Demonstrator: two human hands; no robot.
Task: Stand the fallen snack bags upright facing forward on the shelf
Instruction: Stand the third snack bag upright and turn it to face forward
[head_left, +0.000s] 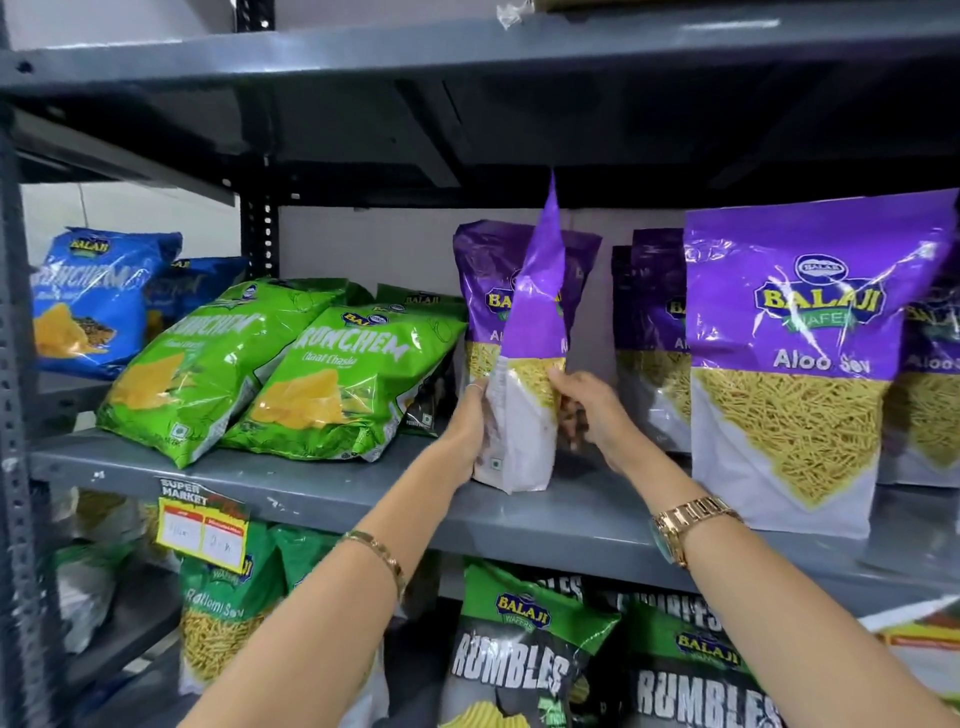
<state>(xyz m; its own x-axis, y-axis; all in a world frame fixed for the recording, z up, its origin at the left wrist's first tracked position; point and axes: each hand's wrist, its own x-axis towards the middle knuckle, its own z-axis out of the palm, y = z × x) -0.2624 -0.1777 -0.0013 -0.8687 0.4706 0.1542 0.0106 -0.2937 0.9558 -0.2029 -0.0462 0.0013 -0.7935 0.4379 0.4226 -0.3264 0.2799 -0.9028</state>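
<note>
Down on the lower tier, two black and green chip bags (511, 670) stand side by side, fronts forward, with a green bag of yellow noodles (228, 618) just to their left. A yellow and red price tag (203, 525) hangs off the front lip of the grey metal rack (322, 488), partly covering that noodle bag. A perforated upright post (15, 415) runs down the left edge. Up top, a crumpled scrap of clear plastic (519, 13) pokes over the edge of the highest board
</note>
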